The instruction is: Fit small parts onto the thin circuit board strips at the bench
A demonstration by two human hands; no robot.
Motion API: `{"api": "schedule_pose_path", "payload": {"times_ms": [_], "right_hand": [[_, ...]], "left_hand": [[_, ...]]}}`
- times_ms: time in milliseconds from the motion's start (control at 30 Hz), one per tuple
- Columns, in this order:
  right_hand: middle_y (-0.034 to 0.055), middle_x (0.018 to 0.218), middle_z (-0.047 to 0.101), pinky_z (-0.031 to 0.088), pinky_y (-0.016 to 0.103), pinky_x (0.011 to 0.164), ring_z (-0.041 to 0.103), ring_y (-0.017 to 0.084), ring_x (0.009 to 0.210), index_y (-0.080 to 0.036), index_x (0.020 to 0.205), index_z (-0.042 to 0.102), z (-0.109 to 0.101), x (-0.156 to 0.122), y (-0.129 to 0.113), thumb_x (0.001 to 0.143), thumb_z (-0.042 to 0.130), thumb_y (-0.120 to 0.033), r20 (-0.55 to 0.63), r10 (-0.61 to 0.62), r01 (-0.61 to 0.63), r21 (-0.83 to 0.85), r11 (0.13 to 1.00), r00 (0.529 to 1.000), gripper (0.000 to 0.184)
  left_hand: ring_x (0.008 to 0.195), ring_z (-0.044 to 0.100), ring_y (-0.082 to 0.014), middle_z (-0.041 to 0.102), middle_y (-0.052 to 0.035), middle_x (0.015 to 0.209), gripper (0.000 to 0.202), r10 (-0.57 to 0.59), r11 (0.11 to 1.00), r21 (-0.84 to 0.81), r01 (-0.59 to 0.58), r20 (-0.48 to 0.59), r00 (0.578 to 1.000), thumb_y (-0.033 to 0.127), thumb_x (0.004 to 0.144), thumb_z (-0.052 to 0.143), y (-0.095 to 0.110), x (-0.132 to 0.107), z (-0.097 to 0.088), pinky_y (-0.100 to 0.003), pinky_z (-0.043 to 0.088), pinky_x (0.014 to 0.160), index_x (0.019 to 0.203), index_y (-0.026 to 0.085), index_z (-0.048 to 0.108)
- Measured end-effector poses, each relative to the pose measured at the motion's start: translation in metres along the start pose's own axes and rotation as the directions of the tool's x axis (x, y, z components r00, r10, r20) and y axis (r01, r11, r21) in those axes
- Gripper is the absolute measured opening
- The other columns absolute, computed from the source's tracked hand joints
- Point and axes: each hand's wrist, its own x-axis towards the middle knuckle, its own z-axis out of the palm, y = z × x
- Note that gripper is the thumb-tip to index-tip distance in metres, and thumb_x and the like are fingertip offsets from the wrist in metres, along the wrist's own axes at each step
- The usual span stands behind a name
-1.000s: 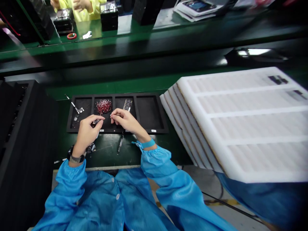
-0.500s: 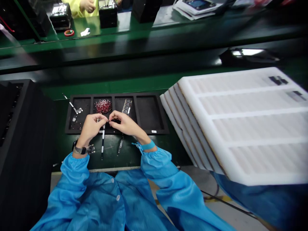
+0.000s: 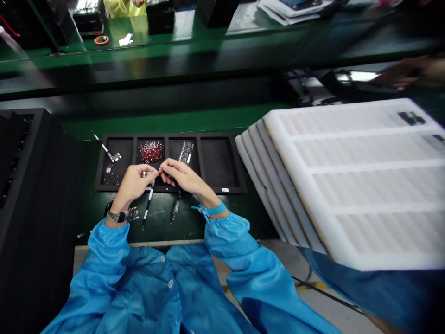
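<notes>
My left hand (image 3: 134, 182) pinches the top end of a thin black-and-white strip (image 3: 149, 204) that hangs down toward me. My right hand (image 3: 179, 174) meets it fingertip to fingertip, pinched on a tiny part too small to name. Both hands hover over the front edge of a black tray (image 3: 222, 188) with several compartments. One compartment holds a heap of small red parts (image 3: 151, 151), another a narrow circuit strip (image 3: 186, 150). A second strip (image 3: 175, 208) lies on the green mat under my right wrist.
A stack of white foam trays (image 3: 351, 181) fills the right side. Black foam trays (image 3: 31, 199) stand at the left. Beyond runs a green conveyor (image 3: 194, 44) with black boxes and a red tape roll (image 3: 101, 40). A person in yellow works across it.
My left hand has lifted a thin strip off the mat and brought its top end to my right fingertips. The strip's lower end has swung slightly left.
</notes>
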Motion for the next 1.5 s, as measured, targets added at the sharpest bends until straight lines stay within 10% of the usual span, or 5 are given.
{"api": "schedule_pose_path", "payload": {"times_ms": [767,1167,1500], "right_hand": [[0.0079,0.102,0.076,0.049,0.035,0.089,0.067,0.023,0.094,-0.018,0.099,0.068,0.003,-0.003,-0.003,0.098,0.051,-0.026,-0.053,-0.203,0.161,-0.429,0.889,0.978,0.018],[0.0028,0.096,0.065,0.049,0.033,0.087,0.059,0.019,0.089,-0.022,0.096,0.058,0.003,-0.002,0.002,0.096,0.058,-0.031,-0.11,-0.177,0.144,-0.257,0.956,0.978,0.009],[0.0046,0.096,0.064,0.05,0.034,0.084,0.06,0.02,0.092,-0.021,0.1,0.061,0.006,-0.002,-0.001,0.097,0.061,-0.034,-0.123,-0.195,0.175,-0.16,0.972,0.973,0.014]], "left_hand": [[0.062,0.058,-0.0156,0.068,0.0008,0.069,0.016,0.119,0.976,0.197,-0.095,-0.112,0.987,0.035,0.089,0.07,0.006,-0.01,0.004,-0.028,0.041,0.061,0.088,0.019,0.074],[0.072,0.066,-0.0179,0.079,-0.0047,0.093,0.015,0.319,0.878,0.406,-0.252,-0.104,0.942,0.031,0.099,0.062,0.008,-0.016,0.012,-0.028,0.048,0.076,0.098,0.022,0.074],[0.067,0.062,-0.0155,0.078,-0.0023,0.086,0.019,0.233,0.94,0.293,-0.177,-0.166,0.958,0.034,0.096,0.066,0.006,-0.017,0.009,-0.027,0.048,0.069,0.093,0.019,0.077]]}}
